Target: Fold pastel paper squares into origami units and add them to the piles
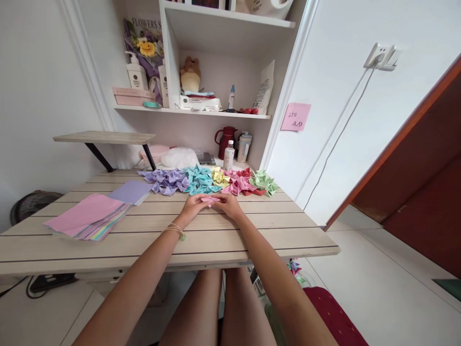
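A small folded piece of pink paper (210, 200) is held just above the slatted wooden table (216, 235). My left hand (194, 205) pinches its left end, and my right hand (226, 204) grips the right end. The fingers partly cover the paper, so its exact shape is hard to make out. Right behind my hands lies a row of folded paper pieces: purple (169, 181), blue (201, 180), yellow (219, 177), pink and red (239, 182), and green (264, 182).
On the left rest a fanned stack of coloured paper sheets (86, 216) and some purple sheets (130, 191). A bottle (229, 156), a red jug (226, 142) and a tumbler (244, 146) stand at the back. A raised wooden shelf (104, 137) overhangs the far left.
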Available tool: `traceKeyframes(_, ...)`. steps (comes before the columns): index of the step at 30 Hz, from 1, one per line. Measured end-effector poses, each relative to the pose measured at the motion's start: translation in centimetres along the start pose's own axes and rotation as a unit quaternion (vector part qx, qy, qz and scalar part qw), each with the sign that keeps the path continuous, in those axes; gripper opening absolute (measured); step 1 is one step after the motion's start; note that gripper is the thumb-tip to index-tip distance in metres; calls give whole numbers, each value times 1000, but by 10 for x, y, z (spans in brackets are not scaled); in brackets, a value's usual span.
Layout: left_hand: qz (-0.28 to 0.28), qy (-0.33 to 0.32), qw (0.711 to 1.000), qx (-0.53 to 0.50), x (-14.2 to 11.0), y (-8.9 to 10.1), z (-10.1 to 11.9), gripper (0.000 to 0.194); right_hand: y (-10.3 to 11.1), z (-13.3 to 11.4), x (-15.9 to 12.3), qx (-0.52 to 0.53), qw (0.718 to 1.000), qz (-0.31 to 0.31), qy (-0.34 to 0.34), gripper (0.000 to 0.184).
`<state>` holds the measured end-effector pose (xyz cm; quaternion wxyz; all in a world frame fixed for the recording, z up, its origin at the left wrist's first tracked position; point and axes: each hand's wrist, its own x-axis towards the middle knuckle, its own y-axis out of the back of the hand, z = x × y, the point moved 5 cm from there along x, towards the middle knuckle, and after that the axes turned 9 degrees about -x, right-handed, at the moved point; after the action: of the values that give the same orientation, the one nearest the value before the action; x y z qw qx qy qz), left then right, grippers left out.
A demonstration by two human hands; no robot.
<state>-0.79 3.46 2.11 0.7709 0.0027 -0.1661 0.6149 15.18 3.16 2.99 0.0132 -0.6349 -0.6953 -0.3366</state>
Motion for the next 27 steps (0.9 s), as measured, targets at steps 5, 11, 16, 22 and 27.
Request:
traceKeyframes(5, 7, 2, 999, 42, 0, 1, -3, 42, 3, -7, -1, -32, 999, 18, 6, 30)
traceKeyframes(11, 13, -23, 998, 60, 3, 5, -8, 37, -1, -5, -2, -69, 997, 16, -4, 34)
traceKeyframes(16, -4, -71, 986, 152, 3, 3, -6, 32, -4, -5, -4, -131, 991, 4, 2, 27)
traceKeyframes(22, -12, -101, 979, 178, 1, 1, -1, 28, -7, -3, -4, -136, 990, -16, 15, 25)
traceKeyframes(27, -23, -93, 979, 181, 2, 0, -2, 31, -5, -6, -4, -133, 991, -11, 3, 29)
